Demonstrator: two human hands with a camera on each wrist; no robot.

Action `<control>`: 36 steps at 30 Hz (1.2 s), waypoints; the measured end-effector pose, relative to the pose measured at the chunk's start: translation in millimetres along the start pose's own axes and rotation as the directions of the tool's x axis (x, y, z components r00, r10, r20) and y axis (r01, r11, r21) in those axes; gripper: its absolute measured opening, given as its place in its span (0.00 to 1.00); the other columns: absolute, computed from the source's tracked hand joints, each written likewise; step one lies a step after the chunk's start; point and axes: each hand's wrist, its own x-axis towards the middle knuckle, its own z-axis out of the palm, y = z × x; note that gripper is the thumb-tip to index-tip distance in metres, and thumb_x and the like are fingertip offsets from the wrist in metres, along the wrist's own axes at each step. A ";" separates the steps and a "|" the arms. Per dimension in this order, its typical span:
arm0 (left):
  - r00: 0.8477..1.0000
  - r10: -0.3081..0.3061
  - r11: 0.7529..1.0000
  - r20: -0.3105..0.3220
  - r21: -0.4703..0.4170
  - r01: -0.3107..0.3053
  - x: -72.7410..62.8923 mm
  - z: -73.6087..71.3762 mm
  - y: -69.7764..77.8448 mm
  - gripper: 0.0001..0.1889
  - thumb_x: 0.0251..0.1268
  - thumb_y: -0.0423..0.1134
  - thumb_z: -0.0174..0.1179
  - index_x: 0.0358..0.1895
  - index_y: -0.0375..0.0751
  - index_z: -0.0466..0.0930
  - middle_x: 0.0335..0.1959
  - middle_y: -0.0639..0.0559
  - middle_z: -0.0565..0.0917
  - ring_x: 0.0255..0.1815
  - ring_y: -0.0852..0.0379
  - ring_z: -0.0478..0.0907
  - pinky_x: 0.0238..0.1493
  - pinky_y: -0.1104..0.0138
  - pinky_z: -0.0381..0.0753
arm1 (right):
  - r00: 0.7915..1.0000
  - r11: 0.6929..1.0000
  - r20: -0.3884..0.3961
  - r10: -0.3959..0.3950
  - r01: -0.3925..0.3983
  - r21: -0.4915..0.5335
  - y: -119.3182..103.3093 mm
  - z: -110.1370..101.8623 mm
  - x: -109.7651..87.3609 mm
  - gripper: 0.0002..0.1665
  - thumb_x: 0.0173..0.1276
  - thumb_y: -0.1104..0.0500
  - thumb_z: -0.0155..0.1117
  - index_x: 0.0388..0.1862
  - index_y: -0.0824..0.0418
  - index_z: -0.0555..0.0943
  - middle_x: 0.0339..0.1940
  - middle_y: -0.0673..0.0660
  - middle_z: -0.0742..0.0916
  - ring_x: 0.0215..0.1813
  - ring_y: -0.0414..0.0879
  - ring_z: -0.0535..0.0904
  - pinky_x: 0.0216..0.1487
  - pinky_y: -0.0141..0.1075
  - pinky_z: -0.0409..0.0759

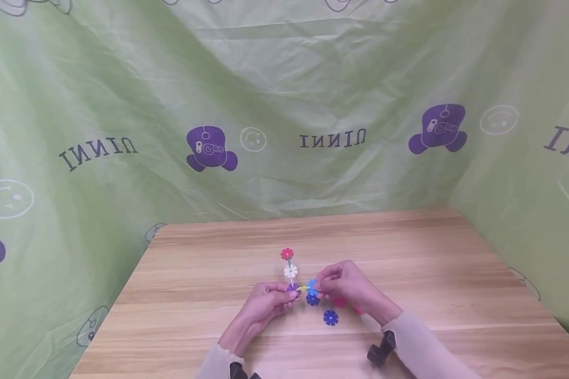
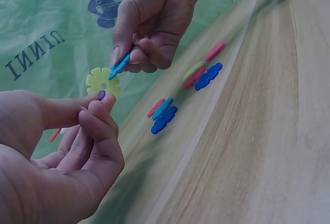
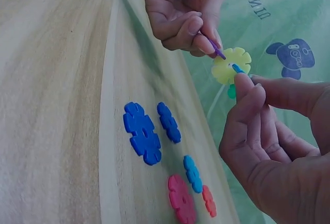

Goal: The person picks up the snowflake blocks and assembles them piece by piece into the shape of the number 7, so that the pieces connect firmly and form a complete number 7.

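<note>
On the hanging green cloth [image 1: 275, 79], the dark capitals INNIU are read, left to right, in a left word [image 1: 98, 147] and a middle word [image 1: 333, 138]. A right word [image 1: 566, 143] is cut off by the head view's edge after INN. The lettering is also seen, slanted, in both wrist views.

Flower-edged discs in bright colors meet in mid-air, a yellow disc [image 3: 230, 73] set between a purple disc [image 3: 214, 47] and a light-blue disc [image 2: 119, 67].
The purple and light-blue pieces stand crosswise to the yellow one at its notched rim; whether the light-blue disc is slotted in cannot be told. Beyond the purple piece, a chain carries a white disc [image 1: 291, 275] and, at its far end, a red disc [image 1: 286, 254].
</note>
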 end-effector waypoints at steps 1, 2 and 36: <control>1.000 0.000 1.000 0.001 0.006 0.000 0.1 -0.3 0.0 0.07 0.61 0.29 0.71 0.41 0.33 0.86 0.38 0.50 0.91 0.33 0.62 0.84 0.41 0.72 0.86 | 1.000 1.000 0.001 -0.001 0.001 -0.012 -0.4 -0.2 -0.1 0.12 0.66 0.68 0.71 0.46 0.73 0.86 0.32 0.58 0.93 0.33 0.44 0.88 0.37 0.32 0.88; 1.000 -0.002 1.000 0.002 0.012 0.002 0.1 -0.6 0.0 0.06 0.61 0.28 0.71 0.40 0.34 0.86 0.38 0.50 0.92 0.33 0.62 0.84 0.40 0.72 0.86 | 1.000 1.000 0.000 0.000 0.000 -0.025 -0.7 -0.3 -0.3 0.12 0.65 0.68 0.71 0.46 0.72 0.86 0.32 0.58 0.93 0.33 0.44 0.88 0.37 0.33 0.88; 0.999 0.006 1.000 0.041 0.001 -0.006 -1.0 -15.0 -2.7 0.09 0.65 0.31 0.71 0.46 0.33 0.85 0.47 0.45 0.93 0.39 0.63 0.87 0.44 0.74 0.87 | 0.973 0.797 -0.166 -0.158 0.027 -0.603 -6.8 -49.8 12.6 0.17 0.64 0.56 0.79 0.49 0.62 0.89 0.40 0.52 0.92 0.44 0.44 0.86 0.52 0.41 0.87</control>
